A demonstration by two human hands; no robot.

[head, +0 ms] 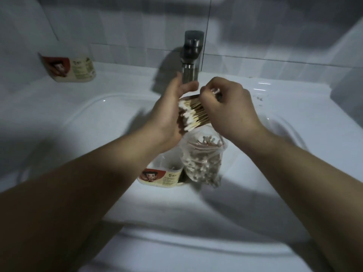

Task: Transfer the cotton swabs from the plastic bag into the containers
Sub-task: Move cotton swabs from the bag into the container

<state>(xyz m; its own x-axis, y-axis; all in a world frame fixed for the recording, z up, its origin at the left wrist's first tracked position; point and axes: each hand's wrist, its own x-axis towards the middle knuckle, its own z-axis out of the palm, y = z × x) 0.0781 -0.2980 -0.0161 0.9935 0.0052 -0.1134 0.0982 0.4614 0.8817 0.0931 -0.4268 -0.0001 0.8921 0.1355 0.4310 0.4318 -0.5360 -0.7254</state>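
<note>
A thick bundle of wooden cotton swabs lies across the palm of my left hand, whose fingers curl round it. My right hand grips the bundle's other end, white tips poking out above its fingers. Below the hands, a clear plastic bag with many more swabs stands open in the sink basin. To the bag's left stands an open container with a red cartoon label and a few swabs inside. A second container with the same label sits on the ledge at the back left.
The white sink fills most of the view. A steel tap rises just behind my hands. White tiled wall runs along the back, and a raised white ledge stands at the right.
</note>
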